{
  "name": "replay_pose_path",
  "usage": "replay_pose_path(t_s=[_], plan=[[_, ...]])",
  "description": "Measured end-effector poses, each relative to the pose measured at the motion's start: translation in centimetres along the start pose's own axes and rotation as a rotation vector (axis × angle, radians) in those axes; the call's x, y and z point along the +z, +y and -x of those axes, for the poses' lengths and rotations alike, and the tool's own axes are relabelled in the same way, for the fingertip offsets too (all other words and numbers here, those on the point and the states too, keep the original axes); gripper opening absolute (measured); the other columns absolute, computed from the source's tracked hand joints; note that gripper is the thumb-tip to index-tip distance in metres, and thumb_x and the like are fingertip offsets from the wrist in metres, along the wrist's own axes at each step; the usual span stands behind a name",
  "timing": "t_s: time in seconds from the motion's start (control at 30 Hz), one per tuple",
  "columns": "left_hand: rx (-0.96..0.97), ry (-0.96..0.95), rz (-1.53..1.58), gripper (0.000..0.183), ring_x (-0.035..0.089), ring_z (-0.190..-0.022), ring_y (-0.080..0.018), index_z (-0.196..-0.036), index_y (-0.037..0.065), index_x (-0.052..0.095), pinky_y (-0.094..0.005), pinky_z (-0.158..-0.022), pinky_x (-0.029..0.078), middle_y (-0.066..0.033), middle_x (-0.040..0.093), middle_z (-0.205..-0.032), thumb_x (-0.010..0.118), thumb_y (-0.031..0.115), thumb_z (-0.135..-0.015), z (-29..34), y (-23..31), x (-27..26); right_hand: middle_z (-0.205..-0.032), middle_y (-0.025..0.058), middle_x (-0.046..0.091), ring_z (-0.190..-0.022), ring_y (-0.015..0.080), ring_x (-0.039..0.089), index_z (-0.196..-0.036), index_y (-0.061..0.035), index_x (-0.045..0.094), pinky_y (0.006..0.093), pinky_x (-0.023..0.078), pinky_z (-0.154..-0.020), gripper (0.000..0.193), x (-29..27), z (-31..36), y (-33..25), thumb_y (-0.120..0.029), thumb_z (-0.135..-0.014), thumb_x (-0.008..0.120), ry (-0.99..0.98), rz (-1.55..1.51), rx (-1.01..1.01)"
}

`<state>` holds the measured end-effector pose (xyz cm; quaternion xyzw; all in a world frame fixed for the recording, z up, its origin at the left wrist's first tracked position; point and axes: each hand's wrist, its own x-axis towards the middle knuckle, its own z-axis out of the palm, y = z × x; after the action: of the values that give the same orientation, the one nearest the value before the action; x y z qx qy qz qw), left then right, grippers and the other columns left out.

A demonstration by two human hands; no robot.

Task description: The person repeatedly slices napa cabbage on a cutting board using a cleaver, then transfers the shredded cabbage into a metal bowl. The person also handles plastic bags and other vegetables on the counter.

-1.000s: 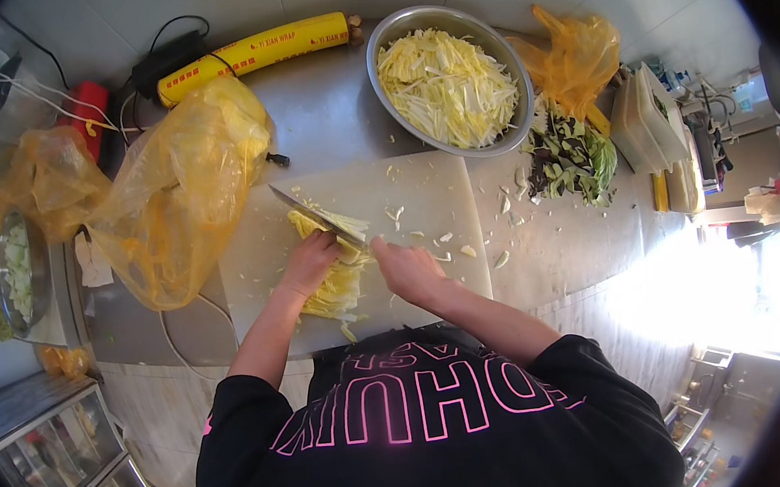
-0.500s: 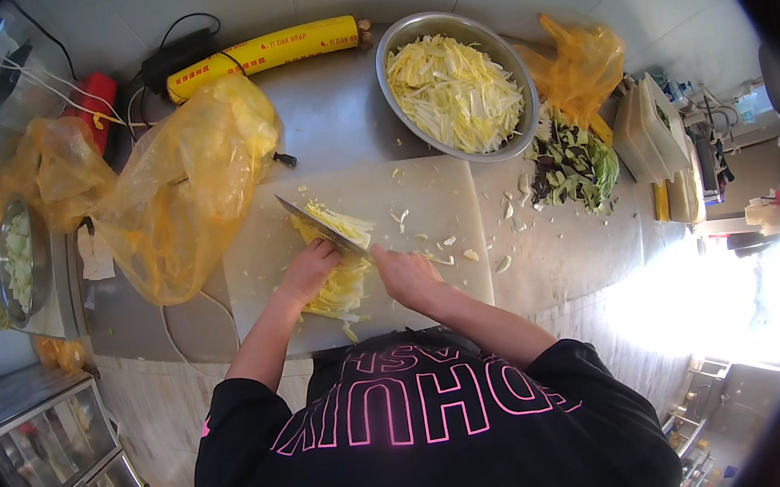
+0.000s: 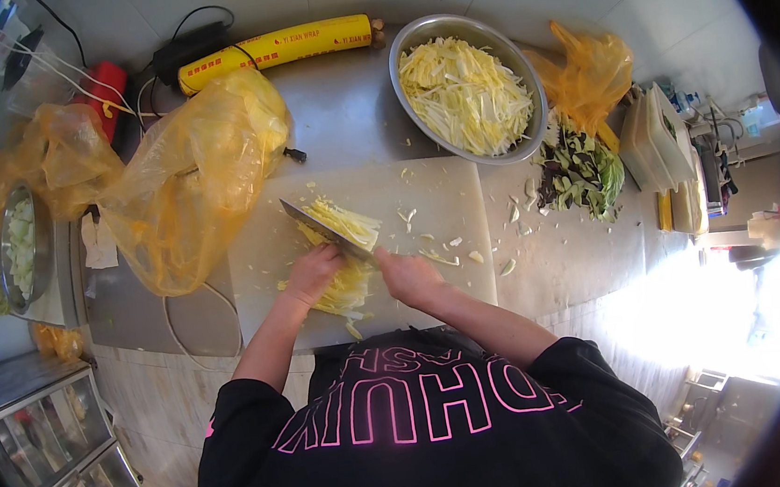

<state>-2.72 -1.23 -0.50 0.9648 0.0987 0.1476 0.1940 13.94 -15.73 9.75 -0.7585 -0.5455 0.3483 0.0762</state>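
On the board, mid-counter: both hands at a pile of pale cabbage.
Board (image 3: 436, 230): white, flat on the steel counter (image 3: 341, 126), scattered with loose shreds.
Cabbage (image 3: 343, 290): yellow-white leaves lying on the near left part of the board, partly under the left hand; a cut heap sits beyond the blade.
Left hand (image 3: 310, 275): fingers curled down, pressing on the cabbage, just beside the blade.
Right hand (image 3: 409, 276): fist closed round the knife handle, which is hidden in the palm.
Knife (image 3: 325, 231): broad cleaver blade slanting up and to the left from the right hand, its edge down in the cabbage.
Bowl (image 3: 523, 66): round steel, beyond the board on the right, filled with shredded cabbage.
Green leaves (image 3: 581, 178): dark heap on the counter right of the board, near the bowl.
Big bag (image 3: 197, 187): crumpled yellow plastic, left of the board, its edge touching the board's corner.
Small bag (image 3: 590, 74): orange-yellow, just behind the green leaves.
Roll (image 3: 273, 48): long yellow wrap box lying along the back wall.
Left pan (image 3: 19, 246): steel, holding chopped greens, at the far left beside another yellow bag.
Tubs (image 3: 657, 138): stacked pale containers at the right edge.
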Motion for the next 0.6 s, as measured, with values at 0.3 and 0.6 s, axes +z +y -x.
replay_pose_path(t_s=[0.3,0.6], plan=[[-0.013,0.001,0.037,0.015,0.060,-0.086,-0.0242,-0.082,0.010,0.065,-0.0338,-0.071,0.052,-0.0047,0.061,-0.088,0.057,0.005,-0.070,0.3,-0.1,-0.3,-0.083,0.0253,0.064,-0.078,0.0458,0.061,-0.102,-0.0020,0.040,0.0539,0.048,-0.069,0.018,0.8,-0.3,0.1,-0.008,-0.086,0.043,-0.021,-0.036,0.023],[-0.153,0.267,0.133,0.017,0.061,-0.084,-0.0277,-0.086,0.005,0.064,-0.0343,-0.072,0.050,-0.0092,0.062,-0.091,0.062,0.000,-0.070,3.6,2.9,-4.8,-0.093,0.0235,0.064,-0.084,0.0437,0.062,-0.105,-0.0044,0.042,0.0530,0.048,-0.071,0.018,-0.9,1.6,-1.1,-0.008,-0.088,0.041,-0.007,-0.066,0.056]])
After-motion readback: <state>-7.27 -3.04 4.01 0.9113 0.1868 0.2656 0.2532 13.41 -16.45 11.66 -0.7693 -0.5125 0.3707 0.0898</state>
